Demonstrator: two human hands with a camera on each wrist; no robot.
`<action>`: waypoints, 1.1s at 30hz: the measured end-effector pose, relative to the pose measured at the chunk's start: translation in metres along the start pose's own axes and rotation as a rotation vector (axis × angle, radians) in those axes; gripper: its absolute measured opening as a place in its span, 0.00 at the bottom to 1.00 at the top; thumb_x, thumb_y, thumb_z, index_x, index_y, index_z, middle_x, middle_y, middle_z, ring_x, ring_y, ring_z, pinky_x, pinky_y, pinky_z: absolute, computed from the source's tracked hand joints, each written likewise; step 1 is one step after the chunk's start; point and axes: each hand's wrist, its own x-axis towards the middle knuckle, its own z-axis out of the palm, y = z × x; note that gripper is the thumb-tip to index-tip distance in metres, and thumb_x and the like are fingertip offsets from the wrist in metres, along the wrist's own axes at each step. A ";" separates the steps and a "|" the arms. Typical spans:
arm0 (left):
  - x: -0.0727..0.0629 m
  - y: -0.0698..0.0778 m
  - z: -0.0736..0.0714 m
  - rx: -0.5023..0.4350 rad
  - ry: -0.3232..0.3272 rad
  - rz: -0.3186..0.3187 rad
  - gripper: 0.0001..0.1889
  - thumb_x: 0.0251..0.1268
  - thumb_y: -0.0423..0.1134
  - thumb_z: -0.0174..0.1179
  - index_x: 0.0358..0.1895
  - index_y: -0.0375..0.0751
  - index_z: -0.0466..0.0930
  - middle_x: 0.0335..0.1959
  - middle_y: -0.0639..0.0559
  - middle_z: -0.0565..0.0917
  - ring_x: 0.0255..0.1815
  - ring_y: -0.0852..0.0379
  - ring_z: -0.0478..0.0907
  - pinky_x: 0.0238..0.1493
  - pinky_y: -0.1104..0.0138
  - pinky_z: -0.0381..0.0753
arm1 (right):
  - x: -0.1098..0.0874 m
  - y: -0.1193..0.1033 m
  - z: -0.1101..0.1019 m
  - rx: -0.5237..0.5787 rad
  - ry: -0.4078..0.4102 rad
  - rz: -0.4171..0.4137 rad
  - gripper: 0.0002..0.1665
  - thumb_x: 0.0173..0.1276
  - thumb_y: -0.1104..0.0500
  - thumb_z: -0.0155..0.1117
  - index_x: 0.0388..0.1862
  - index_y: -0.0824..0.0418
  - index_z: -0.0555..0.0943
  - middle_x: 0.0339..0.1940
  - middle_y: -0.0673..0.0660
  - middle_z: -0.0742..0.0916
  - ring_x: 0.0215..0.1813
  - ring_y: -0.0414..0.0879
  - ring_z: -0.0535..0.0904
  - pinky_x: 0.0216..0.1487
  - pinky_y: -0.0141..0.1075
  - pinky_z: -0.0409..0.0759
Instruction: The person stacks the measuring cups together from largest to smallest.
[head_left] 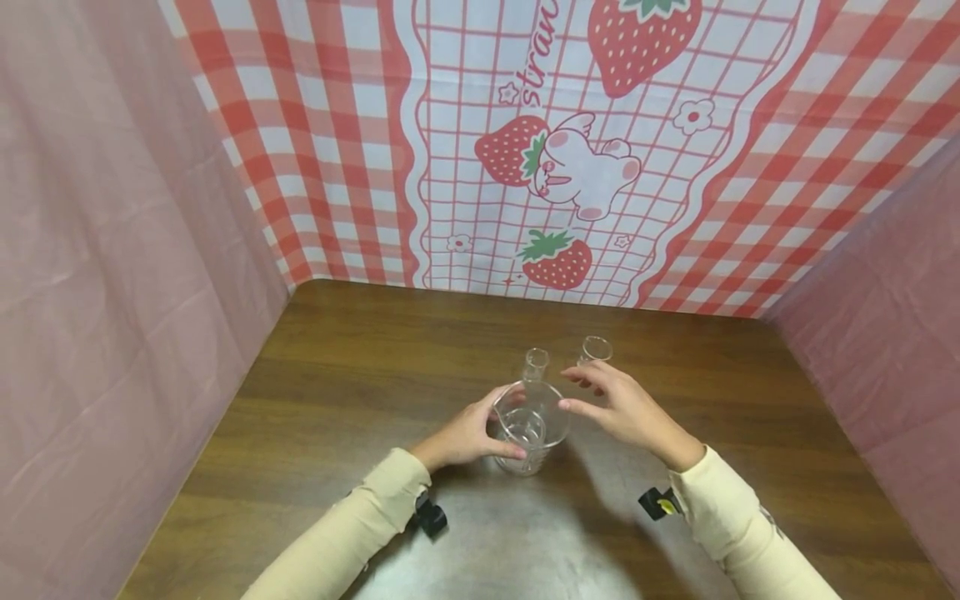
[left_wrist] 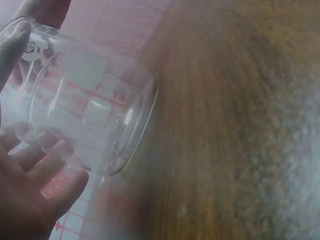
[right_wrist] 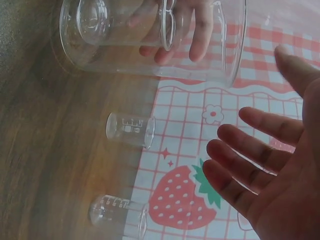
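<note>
A large clear glass beaker [head_left: 551, 429] stands on the table, and my left hand [head_left: 467, 431] grips it with thumb in front and fingers behind. Inside it sits a smaller glass beaker [right_wrist: 120, 22], its rim visible through the wall in the right wrist view. White markings show on the large beaker [left_wrist: 112, 95] in the left wrist view. My right hand [head_left: 633, 408] hovers right of the rim, fingers spread and holding nothing. Behind stand two small glass beakers: one [head_left: 536, 367] just past the large one, the other [head_left: 596, 348] partly hidden by my right hand.
A brown wood-grain table [head_left: 337, 358] lies under everything. At its back hangs a red-and-white checked cloth [head_left: 345, 167] with strawberries. Pink curtains [head_left: 127, 250] close off both sides.
</note>
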 end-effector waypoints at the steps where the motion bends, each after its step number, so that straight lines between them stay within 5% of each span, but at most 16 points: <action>1: 0.000 0.000 0.000 -0.002 -0.001 -0.002 0.50 0.49 0.40 0.75 0.75 0.44 0.55 0.70 0.44 0.71 0.70 0.49 0.69 0.68 0.57 0.73 | 0.000 0.001 0.000 -0.006 0.005 0.003 0.22 0.62 0.54 0.71 0.53 0.61 0.82 0.49 0.59 0.85 0.46 0.53 0.82 0.46 0.46 0.84; 12: 0.001 -0.002 0.000 -0.028 0.003 -0.039 0.50 0.48 0.39 0.76 0.75 0.44 0.55 0.70 0.45 0.71 0.70 0.50 0.70 0.66 0.58 0.75 | 0.011 0.007 -0.002 -0.066 0.039 0.086 0.16 0.62 0.55 0.71 0.46 0.62 0.84 0.39 0.57 0.86 0.40 0.50 0.82 0.40 0.45 0.84; 33: 0.001 -0.006 0.000 -0.034 0.007 -0.059 0.52 0.45 0.40 0.77 0.75 0.47 0.55 0.72 0.50 0.69 0.70 0.53 0.68 0.66 0.61 0.75 | 0.032 0.025 -0.001 -0.105 0.075 0.194 0.17 0.64 0.54 0.69 0.45 0.66 0.83 0.40 0.63 0.86 0.44 0.59 0.82 0.46 0.52 0.82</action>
